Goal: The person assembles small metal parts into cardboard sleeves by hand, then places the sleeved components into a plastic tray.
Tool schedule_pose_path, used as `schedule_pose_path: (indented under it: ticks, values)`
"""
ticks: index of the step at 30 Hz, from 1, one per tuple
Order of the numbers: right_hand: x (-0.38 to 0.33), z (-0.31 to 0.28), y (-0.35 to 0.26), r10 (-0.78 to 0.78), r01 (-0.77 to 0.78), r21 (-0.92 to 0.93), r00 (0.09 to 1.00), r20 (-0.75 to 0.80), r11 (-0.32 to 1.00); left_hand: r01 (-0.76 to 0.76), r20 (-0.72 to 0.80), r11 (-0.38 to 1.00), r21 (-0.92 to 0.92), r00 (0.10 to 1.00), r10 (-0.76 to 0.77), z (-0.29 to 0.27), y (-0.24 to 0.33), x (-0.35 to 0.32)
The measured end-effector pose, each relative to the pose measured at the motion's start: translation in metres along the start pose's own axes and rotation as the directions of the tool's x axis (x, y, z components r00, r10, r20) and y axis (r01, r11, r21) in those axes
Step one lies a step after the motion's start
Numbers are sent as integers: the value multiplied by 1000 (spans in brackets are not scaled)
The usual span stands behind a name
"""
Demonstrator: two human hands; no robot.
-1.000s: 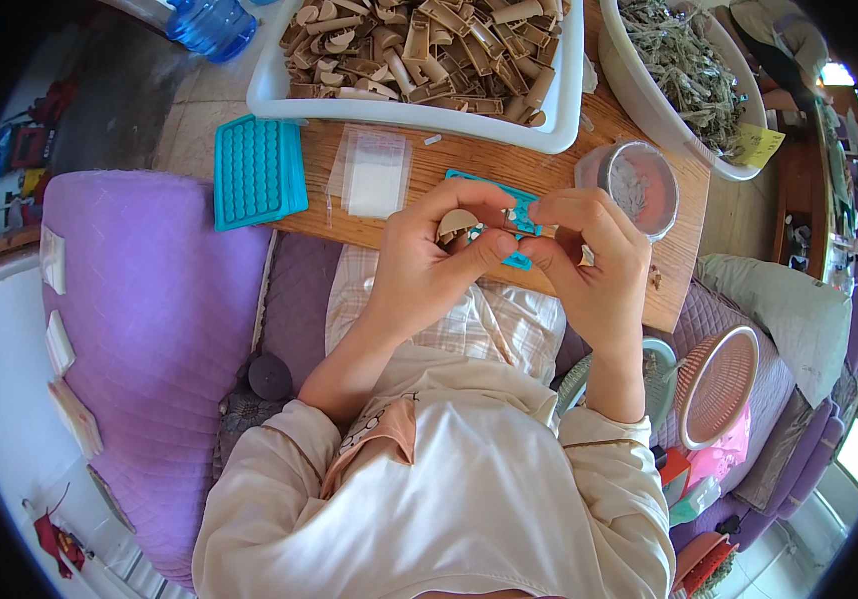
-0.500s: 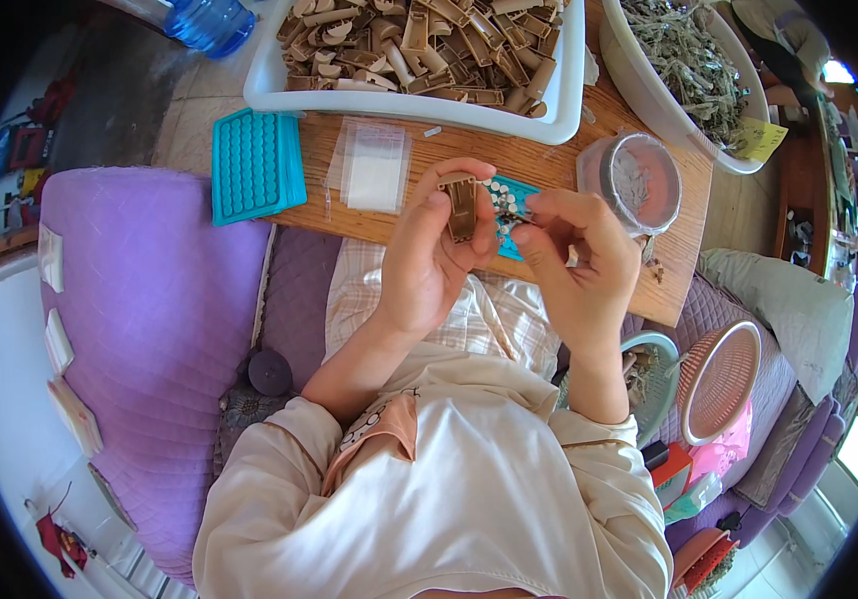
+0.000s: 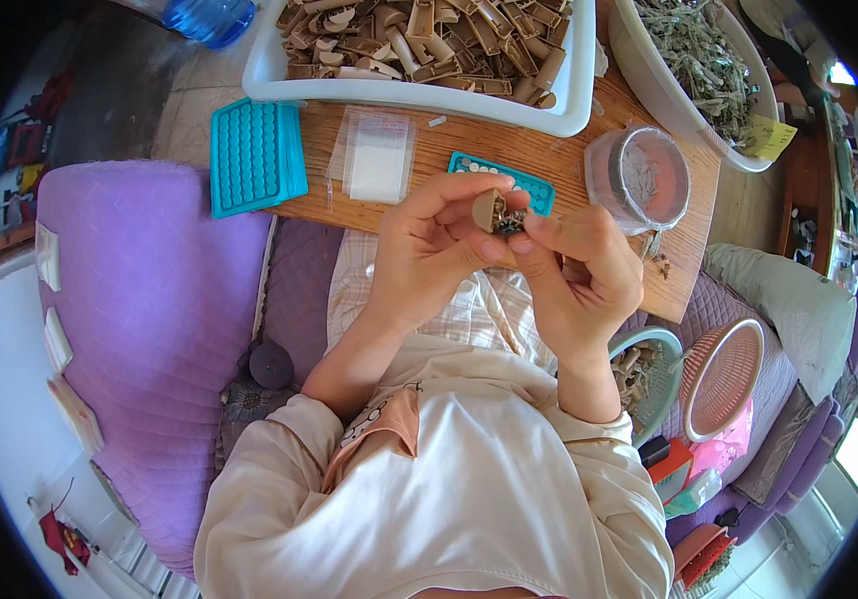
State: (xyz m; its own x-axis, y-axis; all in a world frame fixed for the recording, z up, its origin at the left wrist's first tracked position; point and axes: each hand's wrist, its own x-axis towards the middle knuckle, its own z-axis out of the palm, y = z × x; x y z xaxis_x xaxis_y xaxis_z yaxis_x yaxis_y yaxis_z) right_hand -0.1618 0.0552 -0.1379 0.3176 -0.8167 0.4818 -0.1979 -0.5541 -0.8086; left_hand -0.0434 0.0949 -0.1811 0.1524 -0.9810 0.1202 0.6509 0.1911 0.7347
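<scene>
Both hands meet above the near edge of a wooden table [image 3: 469, 150]. My left hand [image 3: 429, 250] pinches a small tan curled shell piece [image 3: 490, 211] between thumb and fingers. My right hand [image 3: 579, 275] presses its fingertips against the same piece, where something small and dark shows. Just behind the hands lies a teal tray with rows of round white bits [image 3: 524, 185], partly hidden by my fingers.
A white tub of tan curled pieces [image 3: 429, 40] stands at the back, a white basin of dried grey-green bits [image 3: 699, 60] to its right. Also on the table: a teal lid [image 3: 254, 155], clear plastic bags [image 3: 377, 155], a round lidded container [image 3: 641, 178]. A pink basket [image 3: 719, 379] sits lower right.
Both hands have lifted the tan piece off the teal tray and drawn it nearer to me; the piece now stands turned up between the fingertips.
</scene>
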Motion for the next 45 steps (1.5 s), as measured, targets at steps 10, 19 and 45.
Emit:
schedule_pose_path:
  ticks: [10, 19, 45]
  values:
    - [-9, -2, -2, 67, -65, 58, 997, -29, 996, -44, 78, 993, 111, 996, 36, -2, 1, 0]
    - [-10, 4, 8, -2, 1, 12, 992, 130, 1000, 123, -103, 992, -27, 987, -126, 9, 4, -2]
    - [-1, 10, 21, 383, -424, 454, 905, 184, 784, 66, -227, 998, 17, 972, -60, 15, -2, 6]
